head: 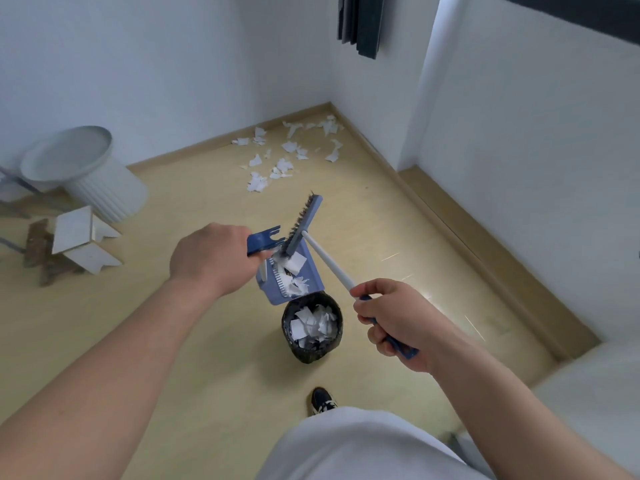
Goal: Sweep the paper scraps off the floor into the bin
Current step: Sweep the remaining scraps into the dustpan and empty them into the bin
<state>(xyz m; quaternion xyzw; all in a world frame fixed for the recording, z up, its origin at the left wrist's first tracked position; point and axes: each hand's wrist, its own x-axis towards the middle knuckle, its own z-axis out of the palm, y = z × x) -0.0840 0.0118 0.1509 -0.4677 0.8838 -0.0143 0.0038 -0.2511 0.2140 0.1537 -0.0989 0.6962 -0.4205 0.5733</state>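
My left hand (pixel 207 259) grips the handle of a blue dustpan (pixel 311 275), which is tilted over a small black bin (pixel 313 353). White paper scraps lie in the pan and in the bin. My right hand (pixel 391 323) holds the blue grip of a broom (pixel 304 223) with a white shaft. The broom's dark bristles rest inside the dustpan, against the scraps. Several more paper scraps (pixel 287 150) are scattered on the floor near the far corner.
A white ribbed stool (pixel 86 171) and a small white wooden piece (pixel 83 240) stand at the left. Walls meet at the far corner, with a baseboard (pixel 450 220) along the right. My shoe (pixel 322 400) is just behind the bin.
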